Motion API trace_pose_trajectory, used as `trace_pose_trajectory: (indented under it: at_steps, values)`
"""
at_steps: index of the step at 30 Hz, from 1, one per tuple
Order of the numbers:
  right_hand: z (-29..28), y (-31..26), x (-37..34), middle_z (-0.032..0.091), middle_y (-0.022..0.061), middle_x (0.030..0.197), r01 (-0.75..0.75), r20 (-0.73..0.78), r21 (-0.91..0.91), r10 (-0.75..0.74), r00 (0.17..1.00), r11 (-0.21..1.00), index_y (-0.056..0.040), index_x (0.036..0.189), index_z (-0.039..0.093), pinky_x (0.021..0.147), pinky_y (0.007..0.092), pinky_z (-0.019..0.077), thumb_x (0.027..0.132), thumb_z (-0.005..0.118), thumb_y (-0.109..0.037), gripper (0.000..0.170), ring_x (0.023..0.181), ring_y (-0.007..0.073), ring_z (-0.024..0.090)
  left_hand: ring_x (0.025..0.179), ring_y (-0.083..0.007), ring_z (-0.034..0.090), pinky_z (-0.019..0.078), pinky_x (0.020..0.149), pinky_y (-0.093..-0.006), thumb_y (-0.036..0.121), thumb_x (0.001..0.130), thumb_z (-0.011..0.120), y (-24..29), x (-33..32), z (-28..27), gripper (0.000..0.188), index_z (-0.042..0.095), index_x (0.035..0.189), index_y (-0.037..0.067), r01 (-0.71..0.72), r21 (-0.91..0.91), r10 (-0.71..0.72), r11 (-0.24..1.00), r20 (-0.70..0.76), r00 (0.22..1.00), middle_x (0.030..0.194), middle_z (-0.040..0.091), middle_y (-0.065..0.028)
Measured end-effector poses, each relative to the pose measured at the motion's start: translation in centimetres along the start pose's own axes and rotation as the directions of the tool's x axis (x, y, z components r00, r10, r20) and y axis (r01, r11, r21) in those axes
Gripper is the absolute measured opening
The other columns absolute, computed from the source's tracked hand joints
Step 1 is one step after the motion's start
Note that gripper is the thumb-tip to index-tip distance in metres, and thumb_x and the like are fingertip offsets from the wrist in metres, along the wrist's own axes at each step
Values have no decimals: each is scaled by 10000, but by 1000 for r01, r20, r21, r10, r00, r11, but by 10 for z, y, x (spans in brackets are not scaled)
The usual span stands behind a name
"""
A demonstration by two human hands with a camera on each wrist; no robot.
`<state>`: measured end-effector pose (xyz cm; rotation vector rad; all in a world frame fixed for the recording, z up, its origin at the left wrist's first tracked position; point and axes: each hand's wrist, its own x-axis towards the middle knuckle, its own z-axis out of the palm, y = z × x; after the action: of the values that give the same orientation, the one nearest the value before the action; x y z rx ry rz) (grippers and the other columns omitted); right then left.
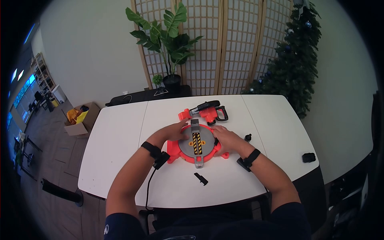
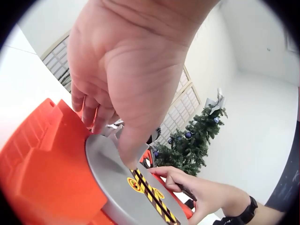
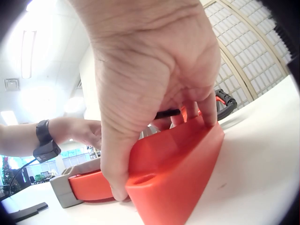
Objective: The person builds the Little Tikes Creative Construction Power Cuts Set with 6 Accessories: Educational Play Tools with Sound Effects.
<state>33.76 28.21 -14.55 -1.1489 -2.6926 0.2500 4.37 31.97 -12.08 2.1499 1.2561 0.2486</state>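
Note:
A round toy miter saw base (image 1: 186,146), red with a grey disc and a yellow-black striped strip, lies on the white table. My left hand (image 1: 175,132) grips its far left side, the thumb on the grey disc (image 2: 105,161) and the fingers over the far edge. On the right side my right hand (image 1: 227,141) grips the red side wing (image 3: 173,159), thumb toward the near side and fingers toward the far side. A small black piece (image 3: 168,113) shows under the right palm; I cannot tell whether it is held or fixed to the base.
Beyond the base lies the red and black toy saw head (image 1: 208,113) with its looped handle. A flat black part (image 1: 201,179) lies in front. To the right are a small black part (image 1: 248,138) and a dark lump (image 1: 308,157) near the table edge.

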Motion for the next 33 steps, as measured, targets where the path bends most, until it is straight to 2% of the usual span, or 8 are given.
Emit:
trace_pose_trajectory:
  at_steps: [2,5,8,15,17,25,31,33]
  values:
    - [0,0,0,415,203,1444,0,1,-9,0,1000,1000,-8,1076,510,973,426,505,541,896,-378,756,1359,363,389,1354,-331,466,373,1127,-369,292,752,840,8,-8,-3,989,276,1513,5,88,95,-91,992,34,995,1463,473,-209]
    - [-1,0,-2,411,203,1450,2,0,-12,-2,1000,1000,-4,1101,513,976,426,503,547,890,-384,770,1361,359,388,1383,-328,426,347,1150,-394,340,685,883,23,-22,-6,1105,247,1523,3,50,27,-54,998,155,987,1487,426,-230]
    - [0,1,-2,407,204,1453,4,-3,-14,-4,1000,1000,4,1128,515,979,425,503,550,885,-390,792,1362,354,389,1330,-333,477,370,1132,-401,350,570,940,16,-27,5,1204,272,1509,-1,-98,39,92,994,127,988,1427,488,-209]
    - [7,3,0,395,213,1455,-1,-11,-36,1,1000,999,25,1138,502,962,430,514,544,881,-397,821,1347,358,401,1315,-324,459,354,1127,-396,313,477,966,15,-32,13,1276,273,1500,-3,-185,127,177,975,72,982,1384,510,-175]
    - [7,2,0,389,216,1458,-6,-8,-29,6,1000,1000,25,1122,498,961,432,514,542,884,-397,814,1345,363,403,1321,-335,435,324,1140,-416,314,460,967,15,-33,16,1307,254,1508,-3,-143,243,138,959,38,990,1407,486,-167]
    - [7,0,-1,369,253,1465,-14,-2,-9,14,1000,1000,24,1062,481,1012,432,478,554,898,-392,778,1350,407,390,1435,-380,279,281,1181,-453,429,462,963,4,-42,16,1341,250,1519,15,29,308,-33,951,9,999,1510,376,-181]
    - [2,2,-4,371,304,1464,112,-45,-11,-112,993,994,33,1063,476,1051,413,436,637,885,-482,783,1368,393,402,1452,-377,249,293,1181,-460,495,466,951,-11,-40,22,1318,291,1513,42,22,261,-16,965,-26,1000,1540,340,-164]
    - [-5,2,-4,369,317,1477,-84,-17,268,92,996,960,55,1109,491,1045,397,443,796,771,-497,693,1322,375,467,1452,-376,248,295,1182,-459,493,458,953,-12,-42,22,1323,293,1510,37,12,257,-4,966,-30,1000,1541,340,-165]
